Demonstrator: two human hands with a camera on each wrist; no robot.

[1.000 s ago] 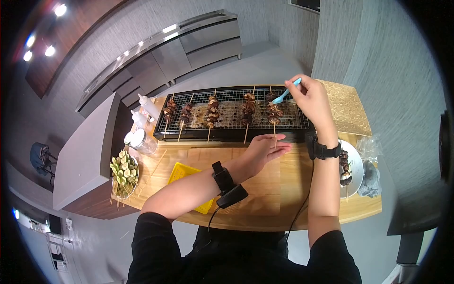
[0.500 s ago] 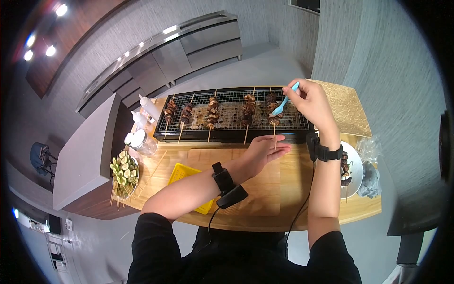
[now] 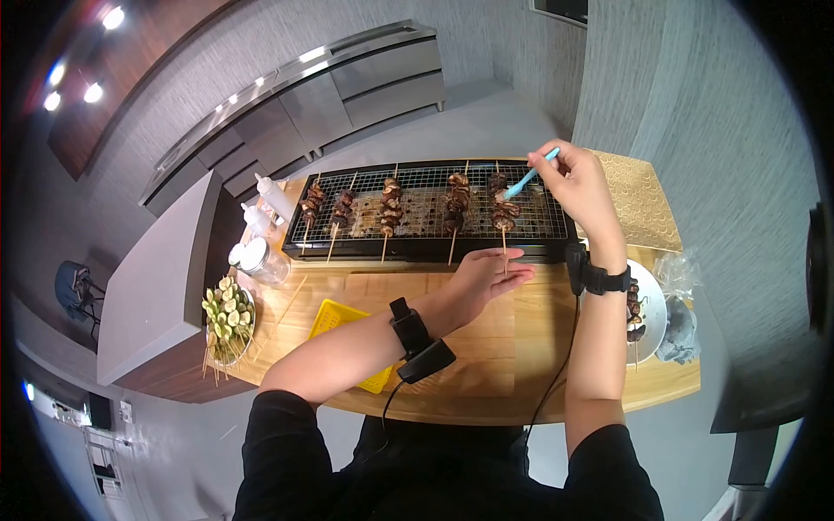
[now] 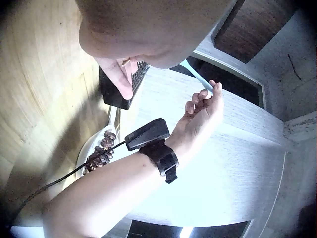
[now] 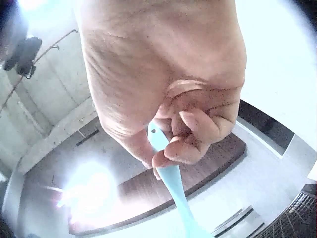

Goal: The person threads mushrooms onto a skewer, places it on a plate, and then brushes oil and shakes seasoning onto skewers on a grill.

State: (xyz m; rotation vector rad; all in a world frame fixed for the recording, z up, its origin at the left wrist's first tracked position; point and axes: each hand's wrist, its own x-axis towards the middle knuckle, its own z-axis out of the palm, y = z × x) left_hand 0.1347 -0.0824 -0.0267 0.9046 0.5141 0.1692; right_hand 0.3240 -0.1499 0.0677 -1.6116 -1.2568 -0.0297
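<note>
My right hand (image 3: 580, 187) grips the handle of a light blue basting brush (image 3: 526, 181) over the right end of the grill (image 3: 408, 253). The brush's head is on the dark browned pieces of the rightmost skewer (image 3: 505, 212). In the right wrist view, thumb and curled fingers pinch the brush handle (image 5: 173, 183) near its holed end. My left hand (image 3: 478, 282) is at the grill's front edge and holds the bare stick end of that same skewer between thumb and fingers. A bit of the stick (image 4: 126, 62) shows there in the left wrist view.
Several other skewers (image 3: 391, 204) lie across the mesh. To the left stand squeeze bottles (image 3: 274, 198), a glass jar (image 3: 263, 260) and a dish of zucchini skewers (image 3: 228, 313). A yellow basket (image 3: 330, 317) lies under the left forearm. Right of it all, a white plate (image 3: 658, 317) holds cooked skewers.
The brush has slid along the rightmost skewer, first toward me and then back away a little, with the right hand moving along. The left hand has stayed in place.
</note>
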